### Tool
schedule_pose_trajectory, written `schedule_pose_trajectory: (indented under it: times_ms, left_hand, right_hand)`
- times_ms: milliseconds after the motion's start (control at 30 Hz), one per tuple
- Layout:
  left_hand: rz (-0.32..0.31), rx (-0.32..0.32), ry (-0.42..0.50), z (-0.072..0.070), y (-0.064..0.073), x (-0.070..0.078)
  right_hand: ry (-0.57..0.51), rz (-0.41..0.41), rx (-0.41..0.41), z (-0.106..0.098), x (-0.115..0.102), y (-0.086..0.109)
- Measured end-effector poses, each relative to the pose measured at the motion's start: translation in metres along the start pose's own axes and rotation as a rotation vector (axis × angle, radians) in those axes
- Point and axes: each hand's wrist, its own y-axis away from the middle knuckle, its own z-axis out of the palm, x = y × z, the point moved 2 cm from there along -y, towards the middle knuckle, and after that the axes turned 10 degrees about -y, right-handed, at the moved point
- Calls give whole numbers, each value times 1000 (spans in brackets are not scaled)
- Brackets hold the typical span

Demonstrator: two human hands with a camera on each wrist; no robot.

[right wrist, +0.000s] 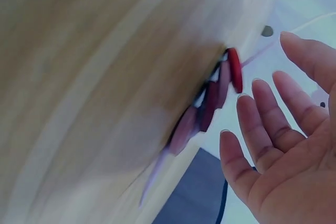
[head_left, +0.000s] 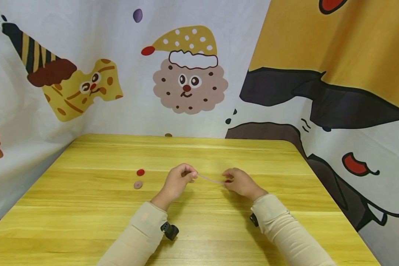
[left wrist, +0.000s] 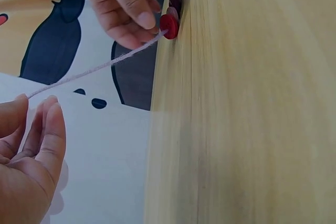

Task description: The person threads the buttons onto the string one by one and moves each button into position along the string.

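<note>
My left hand point(head_left: 178, 181) pinches one end of a thin pale lilac string point(head_left: 208, 179) between thumb and fingers, above the table. From there the string slants down to a row of several threaded buttons, led by a bright red button point(left wrist: 169, 26). Behind it in the right wrist view come a pink button point(right wrist: 223, 84), a dark red button point(right wrist: 209, 106) and a mauve button point(right wrist: 184, 129), leaning together on the tabletop. The string's tail point(right wrist: 152, 179) trails past the last one. Close beside the row, my right hand point(head_left: 242, 183) has loosely bent fingers and grips nothing.
On the wooden table point(head_left: 86, 221), left of my left hand, lie a loose red button point(head_left: 140, 172) and a loose pinkish button point(head_left: 137, 185). A curtain point(head_left: 126, 122) with cartoon prints hangs behind the table and along its sides.
</note>
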Motion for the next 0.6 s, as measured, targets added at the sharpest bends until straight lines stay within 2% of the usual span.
schedule_pose_trajectory:
  times_ms: [267, 333, 467, 600]
  left_hand:
    - [6, 11, 7, 2, -1, -2]
    - [5, 13, -1, -1, 4, 7]
    - [2, 20, 4, 0, 4, 9]
    - [11, 20, 19, 2, -1, -2]
  right_hand:
    - [-46, -25, 61, 7, -15, 1]
    - [-65, -37, 83, 10, -20, 2]
    - [-111, -46, 122, 16, -29, 3]
    - [-131, -58, 150, 22, -36, 3]
